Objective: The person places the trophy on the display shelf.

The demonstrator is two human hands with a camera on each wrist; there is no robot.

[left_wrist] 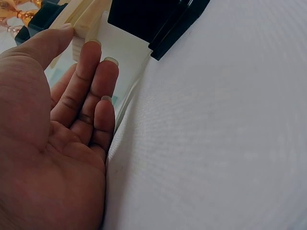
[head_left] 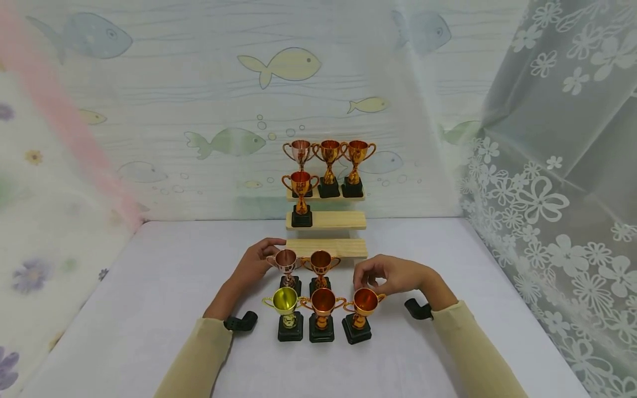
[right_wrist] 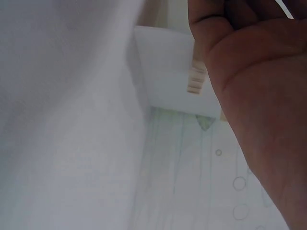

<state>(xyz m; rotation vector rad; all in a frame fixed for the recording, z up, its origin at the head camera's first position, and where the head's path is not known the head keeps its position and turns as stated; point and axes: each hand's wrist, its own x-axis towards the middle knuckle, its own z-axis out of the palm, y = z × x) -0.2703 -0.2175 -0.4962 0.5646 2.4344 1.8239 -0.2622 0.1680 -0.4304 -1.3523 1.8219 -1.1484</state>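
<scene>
Left wrist view: a trophy's black base (left_wrist: 141, 19) is being cropped at twelve o'clock; right wrist view: the right hand (right_wrist: 264, 86) is spilling past the edge at one; head view: the left sleeve (head_left: 194, 356) is running off at seven

Head view: trophy cups (head_left: 323, 301) at 6 o'clock look glossy metallic on smooth plastic-looking bases (head_left: 321, 330), shelf steps (head_left: 340, 220) bare matt wood, table cover (head_left: 408, 354) matt cloth, backdrop (head_left: 328, 27) at 12 o'clock matt sheeting, curtain (head_left: 592, 188) at 3 o'clock sheer mesh.
</scene>
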